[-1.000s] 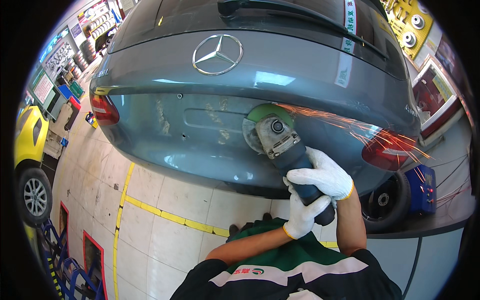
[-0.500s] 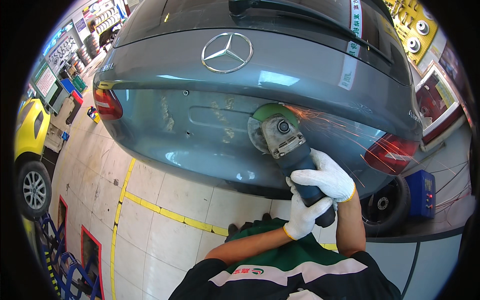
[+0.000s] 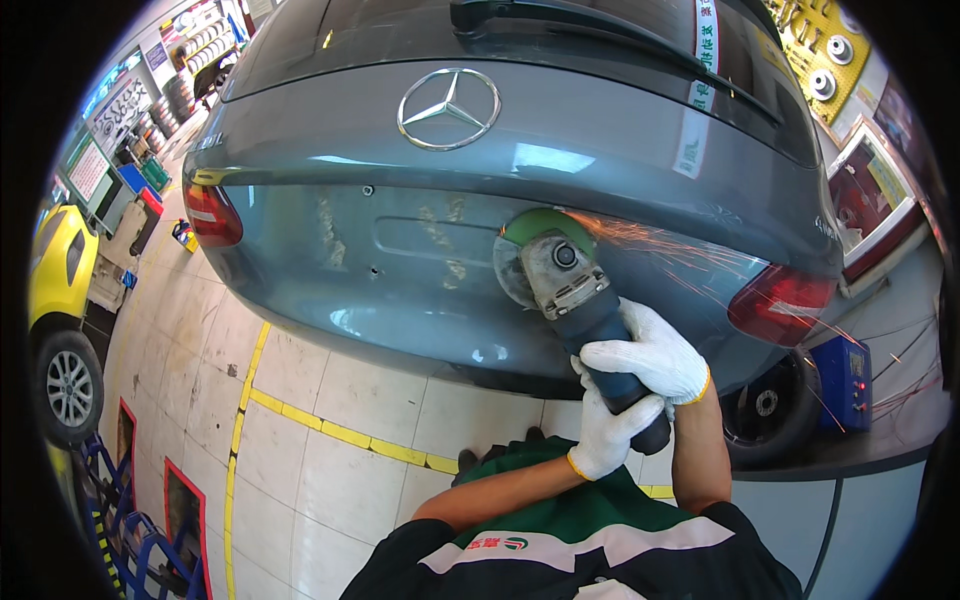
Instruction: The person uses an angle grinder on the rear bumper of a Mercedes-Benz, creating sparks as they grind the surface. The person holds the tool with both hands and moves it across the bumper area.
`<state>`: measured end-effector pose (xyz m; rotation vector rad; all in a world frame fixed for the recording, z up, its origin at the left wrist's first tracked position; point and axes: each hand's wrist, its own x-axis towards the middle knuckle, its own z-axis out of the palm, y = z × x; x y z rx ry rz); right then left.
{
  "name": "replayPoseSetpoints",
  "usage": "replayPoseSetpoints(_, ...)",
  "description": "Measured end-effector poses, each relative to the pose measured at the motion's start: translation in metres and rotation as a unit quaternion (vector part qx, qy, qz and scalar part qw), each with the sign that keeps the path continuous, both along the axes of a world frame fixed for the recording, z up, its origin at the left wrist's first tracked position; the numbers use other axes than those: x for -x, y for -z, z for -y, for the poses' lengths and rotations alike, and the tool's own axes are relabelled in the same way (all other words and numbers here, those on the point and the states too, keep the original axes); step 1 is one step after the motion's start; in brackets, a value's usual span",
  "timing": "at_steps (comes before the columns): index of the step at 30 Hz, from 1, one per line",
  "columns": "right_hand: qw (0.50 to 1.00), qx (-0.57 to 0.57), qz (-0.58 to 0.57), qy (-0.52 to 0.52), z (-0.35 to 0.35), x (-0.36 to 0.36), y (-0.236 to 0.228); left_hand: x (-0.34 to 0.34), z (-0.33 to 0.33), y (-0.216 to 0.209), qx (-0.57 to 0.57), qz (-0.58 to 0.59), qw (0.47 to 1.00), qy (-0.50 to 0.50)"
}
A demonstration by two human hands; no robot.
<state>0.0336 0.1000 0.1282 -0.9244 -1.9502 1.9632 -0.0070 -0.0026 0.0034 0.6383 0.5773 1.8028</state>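
Observation:
Both my hands, in white knitted gloves, are closed around a dark angle grinder [image 3: 588, 315]. My right hand [image 3: 658, 350] wraps the middle of its body from the right. Lower down, my left hand [image 3: 612, 430] grips near its rear end. The green disc [image 3: 545, 225] is at the recessed rear panel [image 3: 400, 300] of a blue-grey car, just under the overhanging tailgate edge. Orange sparks [image 3: 650, 240] fly rightward from it towards the right tail light [image 3: 780, 303]. Rough, pale scraped patches [image 3: 330, 230] mark the panel left of the grinder. The exact contact point is hidden.
A black wheel [image 3: 768, 405] and a blue box [image 3: 842, 383] stand at right, where sparks reach. A yellow car [image 3: 62, 265] and blue metal framework [image 3: 135, 520] are at left. Yellow lines [image 3: 320, 422] cross the tiled floor. A yellow tool board [image 3: 815, 40] hangs at upper right.
The spark spray has changed shape, with streaks now reaching past the tail light to the blue box. The view has shifted slightly; my grip on the grinder looks the same.

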Motion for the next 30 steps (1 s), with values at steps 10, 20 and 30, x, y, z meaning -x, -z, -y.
replayPoseSetpoints(10,1.000,-0.006,-0.008,0.017,0.0027,-0.0027,0.0023,-0.0006,0.0004,-0.0041,0.000,-0.009,1.000,-0.004)
replayPoseSetpoints(20,1.000,-0.007,-0.018,0.024,0.0039,-0.0004,0.0011,-0.0006,0.0002,-0.0029,-0.009,-0.011,1.000,0.009)
replayPoseSetpoints(30,1.000,-0.001,0.001,0.002,0.0016,0.0006,0.0004,0.0025,0.0006,-0.0004,0.007,-0.010,1.000,0.014)
